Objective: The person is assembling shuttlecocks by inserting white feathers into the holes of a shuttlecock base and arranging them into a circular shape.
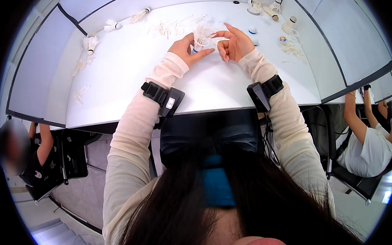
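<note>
My left hand [187,51] is closed round a white feather shuttlecock [200,39], thumb and fingers at its lower end, where a blue band shows. The shuttlecock's feathers point away from me, toward the far side of the table. Close on its right is my right hand [236,45], palm partly turned up, with some fingers stretched toward the feathers and others bent. Whether those fingertips touch the feathers I cannot tell. Loose feather pieces [169,29] lie just beyond my left hand. Beside my right hand are a white cork head with a blue band [252,31] and a second one, partly hidden.
Low partitions wall in the white table [130,90]. Shuttlecocks [140,15] stand or lie along the far left edge, and several more [289,24] at the far right. Feather scraps [293,49] lie on the right, others [80,94] on the left. People sit at both sides.
</note>
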Motion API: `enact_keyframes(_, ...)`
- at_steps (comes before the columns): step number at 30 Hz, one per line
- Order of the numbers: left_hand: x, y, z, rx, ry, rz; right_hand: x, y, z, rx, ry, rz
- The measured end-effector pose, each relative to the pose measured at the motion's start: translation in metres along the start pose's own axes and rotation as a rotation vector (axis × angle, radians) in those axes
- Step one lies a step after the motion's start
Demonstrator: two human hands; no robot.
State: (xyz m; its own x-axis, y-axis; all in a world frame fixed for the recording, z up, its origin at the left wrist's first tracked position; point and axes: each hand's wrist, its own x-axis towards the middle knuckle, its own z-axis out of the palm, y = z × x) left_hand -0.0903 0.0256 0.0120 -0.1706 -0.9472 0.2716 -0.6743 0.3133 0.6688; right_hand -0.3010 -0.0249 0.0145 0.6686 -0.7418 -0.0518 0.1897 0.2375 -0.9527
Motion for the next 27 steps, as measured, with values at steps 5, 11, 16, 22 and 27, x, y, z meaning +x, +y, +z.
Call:
enact_keyframes(5, 0.002, -0.009, 0.004, 0.009, 0.029, 0.043, 0.002, 0.001, 0.0, -0.003, -0.006, 0.013)
enact_keyframes(11, 0.001, -0.009, 0.004, 0.042, -0.005, 0.037, 0.002, 0.001, 0.0, 0.019, 0.004, 0.048)
enact_keyframes(16, 0.0, -0.002, 0.001, 0.091, -0.034, -0.011, 0.002, 0.002, 0.0, 0.028, 0.011, 0.057)
enact_keyframes(22, 0.0, -0.005, 0.003, 0.024, -0.053, 0.018, 0.002, 0.002, 0.002, 0.036, 0.006, 0.056)
enact_keyframes(27, 0.002, -0.013, 0.007, -0.001, -0.052, 0.028, 0.002, 0.002, 0.003, 0.039, 0.008, 0.055)
